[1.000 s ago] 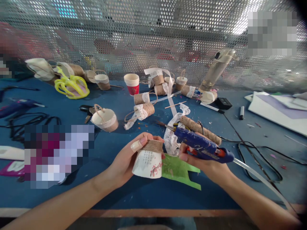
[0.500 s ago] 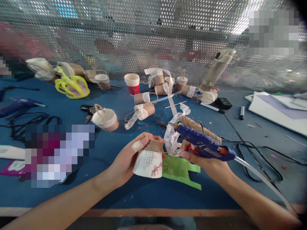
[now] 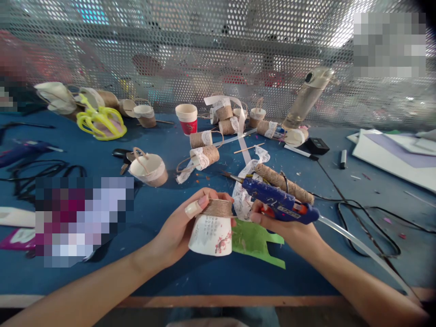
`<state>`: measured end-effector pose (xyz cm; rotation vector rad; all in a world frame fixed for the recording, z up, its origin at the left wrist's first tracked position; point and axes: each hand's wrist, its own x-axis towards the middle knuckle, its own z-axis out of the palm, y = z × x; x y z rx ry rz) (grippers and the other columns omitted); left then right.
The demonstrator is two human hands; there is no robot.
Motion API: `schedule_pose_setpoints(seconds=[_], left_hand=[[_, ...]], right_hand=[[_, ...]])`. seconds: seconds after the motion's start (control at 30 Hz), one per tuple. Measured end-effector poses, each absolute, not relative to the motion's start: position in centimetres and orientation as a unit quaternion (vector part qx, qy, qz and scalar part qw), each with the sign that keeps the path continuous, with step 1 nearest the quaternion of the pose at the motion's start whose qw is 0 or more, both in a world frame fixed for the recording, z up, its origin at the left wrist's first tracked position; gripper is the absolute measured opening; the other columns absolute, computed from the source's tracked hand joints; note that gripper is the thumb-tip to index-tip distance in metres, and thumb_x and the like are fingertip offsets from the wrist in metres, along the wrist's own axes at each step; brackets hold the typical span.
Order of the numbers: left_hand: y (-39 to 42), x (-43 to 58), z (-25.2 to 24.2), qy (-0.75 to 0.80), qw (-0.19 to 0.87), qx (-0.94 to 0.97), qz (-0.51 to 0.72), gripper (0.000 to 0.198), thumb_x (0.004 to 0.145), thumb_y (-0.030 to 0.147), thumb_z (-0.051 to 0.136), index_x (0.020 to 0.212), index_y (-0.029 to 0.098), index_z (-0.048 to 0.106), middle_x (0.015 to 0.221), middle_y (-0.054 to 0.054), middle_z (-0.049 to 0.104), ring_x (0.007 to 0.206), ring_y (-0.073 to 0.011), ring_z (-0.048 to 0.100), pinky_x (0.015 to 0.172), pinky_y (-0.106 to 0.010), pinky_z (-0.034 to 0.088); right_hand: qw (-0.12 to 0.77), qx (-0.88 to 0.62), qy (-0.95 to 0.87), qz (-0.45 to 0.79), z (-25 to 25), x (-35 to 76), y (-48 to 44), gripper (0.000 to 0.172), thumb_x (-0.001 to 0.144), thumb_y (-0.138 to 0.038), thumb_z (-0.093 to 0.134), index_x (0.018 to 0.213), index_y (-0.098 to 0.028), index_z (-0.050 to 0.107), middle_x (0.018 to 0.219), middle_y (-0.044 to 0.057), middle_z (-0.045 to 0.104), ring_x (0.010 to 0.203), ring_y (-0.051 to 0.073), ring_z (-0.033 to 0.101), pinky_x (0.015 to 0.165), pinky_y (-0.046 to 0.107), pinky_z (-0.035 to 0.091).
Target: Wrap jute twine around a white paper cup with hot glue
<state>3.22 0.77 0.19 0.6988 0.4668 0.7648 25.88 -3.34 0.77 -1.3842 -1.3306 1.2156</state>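
Note:
My left hand is closed around a white paper cup with printed lettering and a pink blossom branch. The cup is upside down, and brown twine wraps the band near its upper, narrow end. In my right hand is a blue hot glue gun, its nozzle pointing left above the cup, with a clear glue stick trailing from its rear. White lace trim lies behind the cup, beside a roll of twine. Green felt rests on the table under the right hand's side.
Several twine-wrapped cups with lace and handles stand or lie around, one at left. Red paper cups stand farther back. A tilted bottle leans near the perforated metal screen. Black cable loops at right; another glue gun lies far left.
My right hand has moved the glue gun slightly left, bringing its nozzle nearer above the cup. The left hand still holds the cup in nearly the same place.

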Motion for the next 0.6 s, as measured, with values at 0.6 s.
schedule_pose_setpoints(seconds=[0.6], left_hand=[[0.16, 3.3, 0.19, 0.176, 0.851, 0.343, 0.356, 0.017, 0.091, 0.037, 0.06, 0.092, 0.02, 0.058, 0.114, -0.006, 0.056, 0.091, -0.0294, 0.068, 0.073, -0.039, 0.053]], right_hand=[[0.446, -0.532, -0.495, 0.522, 0.62, 25.23, -3.41, 0.018, 0.076, -0.027, 0.081, 0.08, -0.023, 0.063, 0.077, -0.004, 0.066, 0.07, 0.013, 0.06, 0.064, 0.025, 0.052]])
